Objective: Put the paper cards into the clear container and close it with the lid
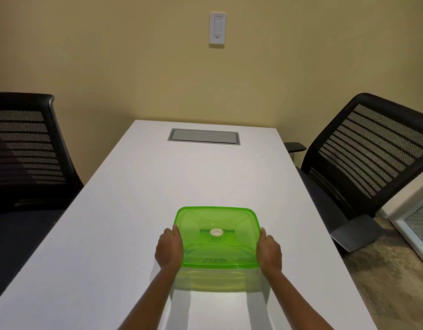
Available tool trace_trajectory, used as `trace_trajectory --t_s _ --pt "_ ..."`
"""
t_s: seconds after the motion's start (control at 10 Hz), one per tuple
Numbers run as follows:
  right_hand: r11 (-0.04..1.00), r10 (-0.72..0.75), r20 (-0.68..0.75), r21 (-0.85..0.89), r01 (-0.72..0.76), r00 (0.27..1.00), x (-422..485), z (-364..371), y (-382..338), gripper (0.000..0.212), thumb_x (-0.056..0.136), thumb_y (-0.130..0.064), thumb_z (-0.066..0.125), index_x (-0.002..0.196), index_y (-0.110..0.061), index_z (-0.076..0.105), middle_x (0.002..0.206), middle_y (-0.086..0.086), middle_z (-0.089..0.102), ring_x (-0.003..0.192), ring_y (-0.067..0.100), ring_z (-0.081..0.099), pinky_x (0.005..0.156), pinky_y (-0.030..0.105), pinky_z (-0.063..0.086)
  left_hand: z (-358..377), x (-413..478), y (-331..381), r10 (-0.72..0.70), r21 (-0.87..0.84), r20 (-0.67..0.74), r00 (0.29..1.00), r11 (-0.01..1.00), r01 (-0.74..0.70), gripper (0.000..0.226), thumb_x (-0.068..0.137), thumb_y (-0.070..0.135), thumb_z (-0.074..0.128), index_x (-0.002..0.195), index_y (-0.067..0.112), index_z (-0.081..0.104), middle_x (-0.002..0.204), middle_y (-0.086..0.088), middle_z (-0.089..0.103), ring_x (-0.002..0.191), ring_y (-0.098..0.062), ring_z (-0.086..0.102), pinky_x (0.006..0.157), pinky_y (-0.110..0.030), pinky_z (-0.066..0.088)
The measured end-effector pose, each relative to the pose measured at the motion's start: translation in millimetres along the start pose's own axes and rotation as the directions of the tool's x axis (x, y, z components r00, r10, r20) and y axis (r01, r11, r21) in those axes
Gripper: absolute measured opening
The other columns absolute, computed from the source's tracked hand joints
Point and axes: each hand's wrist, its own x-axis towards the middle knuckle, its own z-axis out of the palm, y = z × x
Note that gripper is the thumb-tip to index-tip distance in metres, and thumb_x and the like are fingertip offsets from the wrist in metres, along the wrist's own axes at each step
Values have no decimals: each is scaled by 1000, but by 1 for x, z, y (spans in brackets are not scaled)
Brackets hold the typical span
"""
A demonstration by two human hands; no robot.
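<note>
Near the front edge of the white bench (134,210), centred before the body: clear container (217,279) with green lid (217,234) resting on top. Left hand (168,251) cupped against the left rim, right hand (268,252) cupped against the right rim, thumbs hooked over the lid's edge, fingers curled down the sides and mostly hidden. Neither spread flat nor pinching; clasping the box from both sides, symmetric, equally near. Long axis of the box running left to right, so spanning straight between the two palms, with forearms coming in parallel from the near side.

No paper cards anywhere on the bench. Dark scrawl showing through the lid, plus a small round white label at its middle; impossible to tell whether cards lie inside, the green tint hiding the contents. Impossible also to tell whether the lid is snapped down or merely laid on.

Judgement: either the final press to seal, or a grip prior to lifting the lid off. Either way, turning on the thumbs' place over the left and right rims: downward pressure there for sealing, upward pull at the edges for opening.

Farther off: grey cable hatch (204,136) set into the far end of the bench, black mesh chairs (372,148) to left and right, wall switch (217,28) above.
</note>
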Motion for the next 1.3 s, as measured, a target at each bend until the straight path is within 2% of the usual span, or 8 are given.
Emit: trace_trajectory --t_s 0.2,0.3,0.5,0.8,0.9,1.0,1.1,1.3 --pt "975 -115 -3 -191 112 993 -5 -5 -3 41 101 -27 27 112 4 52 118 27 60 110 41 57 90 42 45 -3 -5 2 122 234 -14 992 965 -115 37 101 27 30 122 5 51 123 -18 56 112 -35 59 87 -45 49" --pt "853 -311 13 -437 285 950 -9 -7 -6 33 101 -22 27 119 -4 48 124 16 52 115 32 52 88 40 47 -2 -4 0 256 394 41 966 884 -251 47 100 32 31 142 11 34 139 -13 46 127 -28 48 97 -40 46" --pt "648 -520 167 -562 514 838 -23 1 -15 52 101 -35 24 148 -14 21 158 7 20 147 16 17 116 34 26 6 -14 -2 433 542 232 871 686 -485 57 101 38 22 152 14 12 162 -11 7 150 -23 7 121 -38 16" --pt "558 -522 370 -534 635 769 -55 22 -13 59 100 -45 22 151 -19 9 162 3 4 150 17 2 121 46 7 17 -41 1 465 461 347 814 672 -580 62 99 46 22 152 19 6 163 -7 -2 151 -23 -2 123 -42 2" --pt "547 -501 387 -551 630 774 -62 22 -8 69 92 -54 -3 151 -19 9 162 3 4 150 18 2 121 47 4 20 -48 -3 455 467 359 815 668 -579 63 99 47 21 152 19 5 163 -8 -2 151 -26 -2 123 -43 2" --pt "550 -488 399 -550 628 776 -64 20 -4 80 85 -60 -8 151 -19 8 162 4 3 150 18 1 121 48 1 20 -52 -6 447 479 357 820 666 -572 73 90 57 -3 152 19 3 163 -6 -3 151 -26 -2 123 -43 1" --pt "559 -475 408 -545 625 780 -64 19 -4 69 93 -56 6 151 -18 7 162 4 2 150 19 -1 120 48 0 19 -52 -7 441 482 360 822 666 -569 69 92 53 -5 152 20 3 163 -6 -4 151 -25 -2 123 -43 0" --pt "572 -457 425 -532 624 781 -60 10 -12 64 96 -53 14 151 -21 7 162 4 0 150 19 -2 120 49 2 14 -49 -3 463 465 343 817 672 -576 64 98 49 21 152 19 2 163 -7 -4 151 -24 -4 123 -42 0"
